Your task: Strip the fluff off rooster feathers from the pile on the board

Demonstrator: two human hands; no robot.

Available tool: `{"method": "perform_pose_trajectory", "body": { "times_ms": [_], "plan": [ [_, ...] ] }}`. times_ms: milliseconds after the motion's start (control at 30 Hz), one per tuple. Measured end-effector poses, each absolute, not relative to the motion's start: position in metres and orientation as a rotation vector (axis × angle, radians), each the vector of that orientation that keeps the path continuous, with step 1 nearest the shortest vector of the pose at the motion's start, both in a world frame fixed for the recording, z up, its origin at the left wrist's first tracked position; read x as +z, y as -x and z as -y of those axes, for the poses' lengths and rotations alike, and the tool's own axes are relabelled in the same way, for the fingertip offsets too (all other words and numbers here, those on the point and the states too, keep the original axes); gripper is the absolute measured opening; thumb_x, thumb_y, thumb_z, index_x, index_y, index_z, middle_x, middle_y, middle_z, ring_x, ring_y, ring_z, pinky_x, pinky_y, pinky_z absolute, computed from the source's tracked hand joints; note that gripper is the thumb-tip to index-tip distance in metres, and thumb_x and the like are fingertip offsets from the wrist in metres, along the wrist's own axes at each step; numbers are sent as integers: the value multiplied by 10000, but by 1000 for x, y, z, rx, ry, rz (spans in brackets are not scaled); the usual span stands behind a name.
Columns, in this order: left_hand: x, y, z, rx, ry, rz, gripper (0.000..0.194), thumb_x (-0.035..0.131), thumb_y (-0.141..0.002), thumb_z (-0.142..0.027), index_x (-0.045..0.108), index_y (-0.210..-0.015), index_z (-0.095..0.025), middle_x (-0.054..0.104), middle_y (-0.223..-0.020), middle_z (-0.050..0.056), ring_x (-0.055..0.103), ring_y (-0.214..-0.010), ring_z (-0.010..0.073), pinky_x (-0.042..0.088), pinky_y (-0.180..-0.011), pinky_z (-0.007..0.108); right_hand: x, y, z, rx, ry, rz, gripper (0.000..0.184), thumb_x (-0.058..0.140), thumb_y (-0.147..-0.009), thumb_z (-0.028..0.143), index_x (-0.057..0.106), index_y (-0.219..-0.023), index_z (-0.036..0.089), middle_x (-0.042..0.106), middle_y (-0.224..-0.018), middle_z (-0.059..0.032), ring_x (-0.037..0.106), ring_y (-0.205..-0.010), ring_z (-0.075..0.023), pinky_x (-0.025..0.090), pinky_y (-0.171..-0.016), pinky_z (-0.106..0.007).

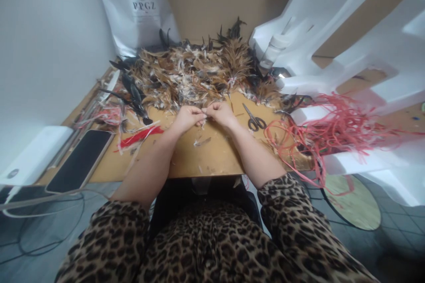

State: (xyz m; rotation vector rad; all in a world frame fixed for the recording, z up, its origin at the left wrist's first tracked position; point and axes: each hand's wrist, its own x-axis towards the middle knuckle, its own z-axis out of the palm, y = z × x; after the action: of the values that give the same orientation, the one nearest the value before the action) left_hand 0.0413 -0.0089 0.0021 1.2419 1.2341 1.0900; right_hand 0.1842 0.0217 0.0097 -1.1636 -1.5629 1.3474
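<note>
Both hands work over the middle of the surface (215, 163), just short of the feather pile (192, 70). Left hand (186, 119): thumb and forefinger drawn together in a pinch, other fingers curled. Right hand (222, 114): likewise pinched, its fingertips meeting the left's or nearly so. Whatever lies between the tips is too small to make out; cannot tell which hand has hold of it. The feathers spread along the far part of the surface, brown and pale in the middle, black ones toward both ends. Scissors (251, 117) lie to the right of the right hand, blades pointing to the far edge, within easy reach. Red strips (141, 137) lie left of the left hand; pink string (345, 128) trails in a loose tangle at the right edge; phone (81, 159) by the near left corner. Handling notes, by judgement: fine work of this kind calls for a light pinch close to the point of contact, one hand steady while the other makes small movements. Too hard a squeeze could bend or crush anything delicate. Forearms best kept off the red strips and string, which could snag; hands best held short of the pile, so loose feathers do not catch.
</note>
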Motion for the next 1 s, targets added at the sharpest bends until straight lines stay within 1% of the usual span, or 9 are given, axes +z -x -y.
{"method": "perform_pose_trajectory", "body": {
  "times_ms": [100, 167, 267, 367, 467, 567, 667, 867, 1000],
  "plan": [
    [0, -37, 7, 1115, -1168, -1218, 159, 729, -628, -241, 653, -617, -102, 609, -502, 35, 536, -424, 74, 435, -439, 178, 10, -189, -24, 1386, 1150, 1528, 338, 705, -602, 465, 593, -588, 146, 526, -495, 32, 382, -438, -48, 281, -437, -205],
    [-2, -33, 5, 1132, -1079, -1170, 175, 737, -630, -255, 655, -635, -100, 623, -536, 46, 552, -447, 76, 437, -450, 175, 12, -193, -26, 1428, 1125, 1493, 313, 701, -611, 450, 623, -639, 148, 544, -514, 28, 408, -451, -54, 305, -451, -204],
    [-4, -27, 3, 1123, -968, -1091, 196, 762, -609, -255, 658, -662, -98, 639, -587, 57, 572, -484, 77, 450, -477, 172, 15, -198, -27, 1474, 1059, 1493, 269, 725, -593, 382, 649, -701, 148, 587, -568, 21, 467, -507, -64, 374, -528, -211],
    [-4, -25, 3, 1119, -914, -1050, 195, 769, -601, -236, 662, -685, -96, 646, -615, 59, 583, -508, 78, 463, -494, 172, 17, -198, -26, 1416, 1025, 1587, 261, 729, -588, 338, 660, -751, 147, 644, -676, -2, 525, -596, -81, 420, -626, -230],
    [-2, -25, 4, 1132, -889, -1015, 182, 764, -608, -215, 664, -694, -89, 646, -616, 57, 583, -507, 76, 466, -495, 169, 16, -195, -24, 1304, 1033, 1701, 240, 708, -614, 328, 661, -762, 145, 653, -715, -10, 536, -634, -94, 422, -651, -236],
    [-1, -25, 5, 1132, -872, -981, 160, 754, -619, -189, 666, -699, -81, 645, -612, 58, 584, -501, 73, 465, -490, 161, 14, -194, -25, 1186, 1017, 1784, 189, 675, -656, 323, 650, -711, 145, 633, -695, -10, 526, -644, -102, 416, -656, -240],
    [-1, -24, 4, 1117, -822, -966, 132, 740, -627, -148, 666, -711, -78, 649, -614, 63, 594, -516, 77, 473, -501, 161, 15, -197, -26, 1129, 923, 1886, 172, 652, -686, 325, 653, -687, 153, 628, -717, -17, 540, -682, -114, 418, -691, -251],
    [0, -23, 3, 1099, -739, -998, 138, 742, -591, -70, 649, -693, -69, 638, -574, 63, 605, -521, 87, 490, -521, 162, 19, -201, -25, 1166, 781, 2049, 161, 659, -682, 323, 676, -670, 163, 625, -719, -18, 551, -713, -120, 418, -735, -258],
    [1, -23, 4, 1085, -735, -1008, 124, 731, -588, -55, 640, -671, -74, 640, -579, 62, 605, -520, 85, 494, -532, 168, 18, -198, -26, 1239, 799, 1922, 141, 650, -689, 310, 659, -690, 169, 630, -765, -20, 555, -735, -124, 431, -740, -263]
  ]
}}
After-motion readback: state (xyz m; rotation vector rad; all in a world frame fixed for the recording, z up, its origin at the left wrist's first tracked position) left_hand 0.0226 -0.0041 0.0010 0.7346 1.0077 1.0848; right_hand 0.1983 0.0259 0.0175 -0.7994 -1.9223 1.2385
